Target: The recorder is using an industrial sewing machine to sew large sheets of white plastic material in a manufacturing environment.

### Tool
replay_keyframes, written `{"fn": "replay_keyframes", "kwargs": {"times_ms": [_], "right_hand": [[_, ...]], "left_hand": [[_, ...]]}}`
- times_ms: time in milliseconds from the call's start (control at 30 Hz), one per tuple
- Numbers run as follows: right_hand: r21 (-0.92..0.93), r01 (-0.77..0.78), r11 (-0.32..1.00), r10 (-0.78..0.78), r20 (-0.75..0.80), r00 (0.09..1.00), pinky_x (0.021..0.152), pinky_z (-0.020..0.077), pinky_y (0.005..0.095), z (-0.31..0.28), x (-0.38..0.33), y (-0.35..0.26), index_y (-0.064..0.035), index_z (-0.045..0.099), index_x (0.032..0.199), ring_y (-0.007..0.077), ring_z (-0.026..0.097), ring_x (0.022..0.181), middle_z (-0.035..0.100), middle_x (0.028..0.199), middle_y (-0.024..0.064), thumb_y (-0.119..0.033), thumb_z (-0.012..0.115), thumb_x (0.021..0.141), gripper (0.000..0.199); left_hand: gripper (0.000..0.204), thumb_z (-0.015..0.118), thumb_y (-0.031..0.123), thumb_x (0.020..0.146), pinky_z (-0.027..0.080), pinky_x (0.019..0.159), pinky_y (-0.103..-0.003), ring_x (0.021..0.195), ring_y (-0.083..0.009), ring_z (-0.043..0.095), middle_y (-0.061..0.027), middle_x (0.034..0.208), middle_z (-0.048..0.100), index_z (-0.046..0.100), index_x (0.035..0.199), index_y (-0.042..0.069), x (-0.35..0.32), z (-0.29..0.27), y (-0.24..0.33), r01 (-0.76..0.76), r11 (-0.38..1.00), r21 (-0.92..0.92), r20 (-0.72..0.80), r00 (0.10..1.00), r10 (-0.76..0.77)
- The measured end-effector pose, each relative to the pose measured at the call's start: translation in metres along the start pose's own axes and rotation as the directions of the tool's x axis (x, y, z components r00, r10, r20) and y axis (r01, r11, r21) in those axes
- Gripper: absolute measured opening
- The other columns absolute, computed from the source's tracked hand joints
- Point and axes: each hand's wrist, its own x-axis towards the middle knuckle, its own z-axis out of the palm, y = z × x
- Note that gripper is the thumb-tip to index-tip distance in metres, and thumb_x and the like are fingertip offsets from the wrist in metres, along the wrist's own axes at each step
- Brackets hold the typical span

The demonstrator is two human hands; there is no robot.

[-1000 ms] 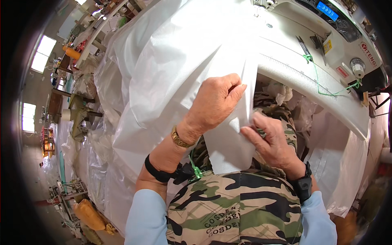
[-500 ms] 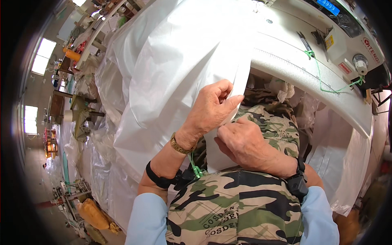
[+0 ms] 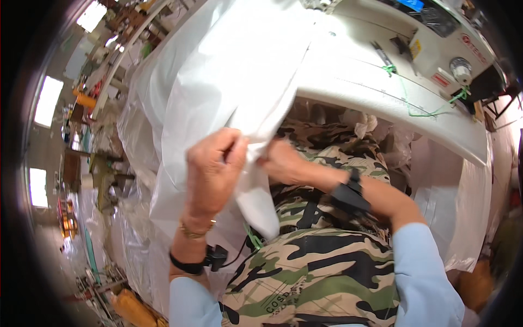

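Observation:
A large glossy white plastic-like sheet (image 3: 199, 92) drapes from the sewing machine's white bed (image 3: 354, 82) down toward my lap. My left hand (image 3: 212, 171) is closed on the sheet near its right edge, thumb against the curled fingers. Just to the right, my right hand (image 3: 284, 162) closes on the same edge, somewhat blurred by motion, its fingertips partly hidden. Below both hands a narrow folded end of the sheet hangs over my camouflage apron (image 3: 327, 267).
Black-handled thread snips (image 3: 381, 53) and a green thread (image 3: 406, 92) lie on the machine bed. The machine head (image 3: 444, 52) with its dial rises at upper right. More plastic sheeting (image 3: 125, 229) piles up at left, and pale sheets (image 3: 436, 196) hang at right.
Both hands have shifted left, drawing the sheet's edge with them, and my left hand is now lower. The hanging end has folded narrower. The whole view has turned slightly.

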Motion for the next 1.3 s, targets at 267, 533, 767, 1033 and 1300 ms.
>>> {"fn": "replay_keyframes", "kwargs": {"times_ms": [267,533,767,1033,1300], "right_hand": [[0.073,0.36,0.93,-0.347,0.501,0.793,0.083,0.052,0.0423,0.033,0.103,-0.032,0.0016,0.064,0.099,0.0346,0.063,0.1,0.066,0.105,0.0221,-0.009,0.055,0.084,0.021],[-0.314,0.642,0.7,-0.669,0.026,0.743,0.077,0.053,0.0407,0.041,0.017,0.045,-0.0031,0.064,0.09,0.0329,0.065,0.089,0.067,0.095,0.016,-0.012,0.06,0.086,0.011],[-0.426,0.513,0.745,-0.282,0.496,0.821,0.091,0.0486,0.0387,-0.09,0.018,-0.02,-0.0064,0.063,0.092,0.0226,0.062,0.094,0.064,0.091,0.0098,-0.023,0.068,0.089,0.018],[-0.339,0.52,0.784,-0.378,0.403,0.833,0.107,0.035,0.0442,-0.107,0.038,-0.005,-0.0101,0.061,0.104,0.0239,0.058,0.101,0.065,0.095,0.0061,-0.013,0.071,0.087,0.02],[-0.27,0.314,0.91,-0.212,0.347,0.914,0.097,0.0356,0.039,-0.104,0.038,-0.02,-0.0081,0.059,0.094,0.0251,0.059,0.084,0.064,0.083,0.006,-0.009,0.067,0.088,0.01]], "left_hand": [[0.006,0.062,-0.001,0.08,0.05,0.061,-0.041,0.07,-0.0327,0.063,-0.0153,0.075,0.062,0.06,0.085,0.001,0.055,-0.045,0.055,-0.58,0.719,0.383,0.473,0.792,0.386],[0.005,0.062,0.005,0.082,0.048,0.057,-0.038,0.066,-0.0275,0.059,-0.0097,0.071,0.054,0.057,0.083,0.005,-0.028,0.057,-0.067,-0.422,0.79,0.445,0.206,0.906,0.368],[0.005,0.064,0.007,0.09,0.045,0.058,-0.04,0.068,-0.0309,0.06,-0.0128,0.076,0.056,0.065,0.093,0.003,-0.048,0.083,-0.072,-0.093,0.948,0.303,-0.068,0.991,0.119],[0.017,0.065,0.006,0.092,0.046,0.057,-0.029,0.064,-0.0138,0.06,-0.0062,0.086,0.065,0.07,0.108,0.0,-0.051,0.073,-0.047,0.23,0.958,-0.173,-0.083,0.965,-0.247],[0.025,0.061,0.002,0.095,0.04,0.053,-0.021,0.062,-0.0035,0.047,0.0029,0.085,0.06,0.067,0.119,-0.002,-0.059,0.08,-0.025,0.366,0.664,-0.652,-0.051,0.853,-0.52]]}}
